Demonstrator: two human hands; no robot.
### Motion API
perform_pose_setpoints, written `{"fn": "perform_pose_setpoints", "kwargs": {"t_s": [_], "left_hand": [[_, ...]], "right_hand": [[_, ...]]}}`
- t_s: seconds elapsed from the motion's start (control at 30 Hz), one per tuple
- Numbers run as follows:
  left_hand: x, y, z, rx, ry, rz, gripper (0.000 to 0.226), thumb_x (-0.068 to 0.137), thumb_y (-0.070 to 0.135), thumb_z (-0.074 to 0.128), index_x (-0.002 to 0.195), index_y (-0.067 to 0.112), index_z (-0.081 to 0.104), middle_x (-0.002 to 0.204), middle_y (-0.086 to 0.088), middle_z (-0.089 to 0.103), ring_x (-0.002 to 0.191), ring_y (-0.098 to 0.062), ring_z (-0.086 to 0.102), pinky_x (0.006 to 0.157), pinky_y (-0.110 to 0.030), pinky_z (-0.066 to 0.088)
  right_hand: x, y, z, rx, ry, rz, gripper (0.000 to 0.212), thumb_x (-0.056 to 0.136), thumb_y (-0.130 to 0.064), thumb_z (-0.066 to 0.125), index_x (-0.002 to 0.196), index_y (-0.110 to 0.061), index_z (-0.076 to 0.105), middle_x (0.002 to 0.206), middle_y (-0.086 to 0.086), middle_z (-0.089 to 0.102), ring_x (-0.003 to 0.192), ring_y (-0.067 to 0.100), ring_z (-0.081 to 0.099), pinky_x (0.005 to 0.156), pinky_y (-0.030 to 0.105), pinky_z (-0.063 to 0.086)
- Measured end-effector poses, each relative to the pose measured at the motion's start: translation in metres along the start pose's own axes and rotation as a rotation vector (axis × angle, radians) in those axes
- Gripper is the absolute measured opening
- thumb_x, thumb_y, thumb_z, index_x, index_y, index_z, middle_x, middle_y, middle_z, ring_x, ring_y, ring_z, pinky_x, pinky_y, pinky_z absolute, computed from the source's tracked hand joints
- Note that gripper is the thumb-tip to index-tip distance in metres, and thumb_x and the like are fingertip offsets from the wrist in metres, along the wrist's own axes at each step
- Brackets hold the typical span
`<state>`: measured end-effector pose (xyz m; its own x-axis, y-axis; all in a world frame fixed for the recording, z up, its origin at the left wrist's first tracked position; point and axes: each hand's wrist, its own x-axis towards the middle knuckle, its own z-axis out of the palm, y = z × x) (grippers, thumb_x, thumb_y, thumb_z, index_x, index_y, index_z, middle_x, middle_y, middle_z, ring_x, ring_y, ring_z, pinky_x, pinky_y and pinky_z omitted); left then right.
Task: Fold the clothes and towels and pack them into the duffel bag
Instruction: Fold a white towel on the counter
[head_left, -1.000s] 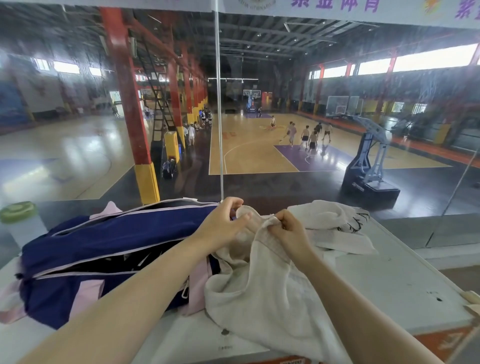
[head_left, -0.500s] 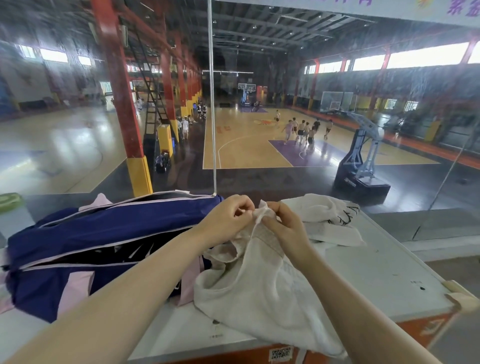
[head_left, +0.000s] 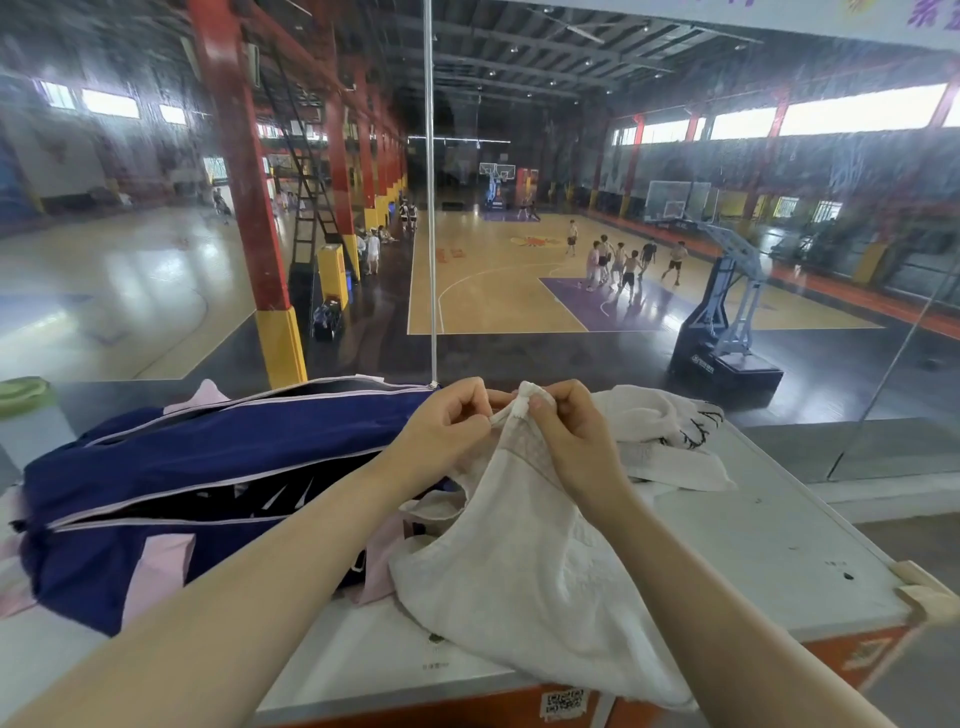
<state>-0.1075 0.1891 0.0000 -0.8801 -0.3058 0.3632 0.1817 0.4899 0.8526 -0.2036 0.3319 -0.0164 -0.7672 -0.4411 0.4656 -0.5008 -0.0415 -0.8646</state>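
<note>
We pinch one corner of the towel (head_left: 530, 566) between left hand (head_left: 447, 426) and right hand (head_left: 566, 431), both grips clamped on its edge; the cloth hangs onto the near tabletop (head_left: 753, 545), just right of the open bag (head_left: 208, 467). To fold well, we should probably slide the hands apart along the hem until it is taut, then match corners. More clothes (head_left: 660, 436) wait further right.

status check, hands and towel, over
Left hand and right hand both pinching the white towel at its top edge. Duffel bag unzipped, open. Nothing blocking it.
</note>
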Motion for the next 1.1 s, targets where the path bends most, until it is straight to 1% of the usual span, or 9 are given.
{"fn": "perform_pose_setpoints", "kwargs": {"t_s": [0.17, 0.3, 0.47, 0.6, 0.67, 0.73, 0.9, 1.0, 1.1], "left_hand": [[-0.002, 0.004, 0.001, -0.002, -0.012, 0.036, 0.009, 0.095, 0.006, 0.05, 0.087, 0.004, 0.054, 0.102, -0.001, 0.07, 0.1, -0.013, 0.064, 0.083, -0.03, 0.052], [-0.006, 0.006, 0.001, 0.038, -0.049, -0.023, 0.014, 0.094, 0.031, 0.061, 0.098, 0.018, 0.057, 0.097, 0.005, 0.065, 0.09, -0.014, 0.062, 0.078, -0.027, 0.052], [-0.012, 0.003, -0.002, 0.313, -0.136, -0.117, 0.032, 0.089, 0.038, 0.066, 0.116, 0.028, 0.05, 0.105, 0.016, 0.06, 0.095, -0.006, 0.06, 0.077, -0.019, 0.047], [-0.018, 0.005, -0.016, 0.44, -0.381, -0.241, 0.03, 0.089, 0.042, 0.062, 0.117, 0.035, 0.053, 0.106, 0.017, 0.061, 0.101, -0.011, 0.059, 0.088, -0.027, 0.044], [-0.02, 0.012, -0.026, 0.519, -0.475, -0.273, 0.027, 0.089, 0.031, 0.061, 0.115, 0.023, 0.06, 0.11, 0.004, 0.067, 0.103, -0.02, 0.062, 0.091, -0.033, 0.05], [-0.02, 0.017, -0.038, 0.584, -0.447, -0.296, 0.025, 0.089, 0.017, 0.055, 0.111, 0.01, 0.063, 0.11, -0.008, 0.067, 0.1, -0.026, 0.063, 0.087, -0.035, 0.051], [-0.014, 0.038, -0.07, 0.406, -0.251, -0.421, 0.018, 0.089, 0.01, 0.045, 0.096, 0.005, 0.06, 0.091, -0.014, 0.062, 0.083, -0.025, 0.062, 0.073, -0.04, 0.056], [-0.005, 0.058, -0.081, 0.534, -0.102, -0.317, 0.018, 0.096, 0.013, 0.045, 0.083, 0.006, 0.055, 0.08, -0.006, 0.056, 0.08, -0.028, 0.057, 0.063, -0.031, 0.038], [0.003, 0.069, -0.093, 0.457, -0.086, -0.243, 0.026, 0.098, 0.029, 0.052, 0.094, 0.004, 0.059, 0.083, -0.007, 0.061, 0.079, -0.026, 0.061, 0.067, -0.038, 0.053]], "right_hand": [[0.004, -0.007, -0.004, -0.027, -0.09, -0.082, 0.023, 0.094, -0.013, 0.059, 0.116, -0.02, 0.061, 0.099, -0.011, 0.066, 0.094, 0.004, 0.062, 0.085, 0.018, 0.051], [0.014, -0.013, -0.009, -0.148, -0.099, -0.134, 0.012, 0.092, -0.013, 0.06, 0.097, -0.021, 0.069, 0.094, -0.013, 0.069, 0.09, 0.005, 0.063, 0.083, 0.024, 0.053], [0.035, -0.04, -0.022, -0.275, -0.01, -0.136, 0.008, 0.097, -0.018, 0.054, 0.099, -0.019, 0.062, 0.088, -0.014, 0.062, 0.082, 0.004, 0.057, 0.076, 0.016, 0.046], [0.06, -0.066, -0.044, -0.409, 0.039, -0.188, 0.008, 0.099, -0.022, 0.048, 0.096, -0.023, 0.056, 0.087, -0.015, 0.057, 0.084, 0.003, 0.055, 0.084, 0.026, 0.05], [0.074, -0.078, -0.058, -0.473, 0.097, -0.192, 0.008, 0.1, -0.023, 0.047, 0.099, -0.023, 0.055, 0.093, -0.012, 0.058, 0.097, 0.014, 0.057, 0.092, 0.034, 0.049], [0.085, -0.089, -0.073, -0.51, 0.15, -0.203, 0.008, 0.1, -0.023, 0.047, 0.1, -0.024, 0.055, 0.101, -0.006, 0.058, 0.104, 0.019, 0.055, 0.095, 0.035, 0.046], [0.101, -0.11, -0.097, -0.641, 0.167, -0.182, 0.014, 0.1, -0.019, 0.045, 0.107, -0.014, 0.057, 0.092, -0.005, 0.054, 0.086, 0.015, 0.051, 0.078, 0.027, 0.042], [0.105, -0.125, -0.104, -0.633, 0.21, -0.154, 0.016, 0.098, -0.016, 0.044, 0.107, -0.009, 0.056, 0.091, 0.0, 0.056, 0.081, 0.016, 0.05, 0.072, 0.027, 0.04], [0.109, -0.141, -0.111, -0.599, 0.272, -0.117, 0.021, 0.1, -0.015, 0.041, 0.114, -0.004, 0.053, 0.099, 0.007, 0.057, 0.087, 0.019, 0.05, 0.073, 0.027, 0.04]]}}
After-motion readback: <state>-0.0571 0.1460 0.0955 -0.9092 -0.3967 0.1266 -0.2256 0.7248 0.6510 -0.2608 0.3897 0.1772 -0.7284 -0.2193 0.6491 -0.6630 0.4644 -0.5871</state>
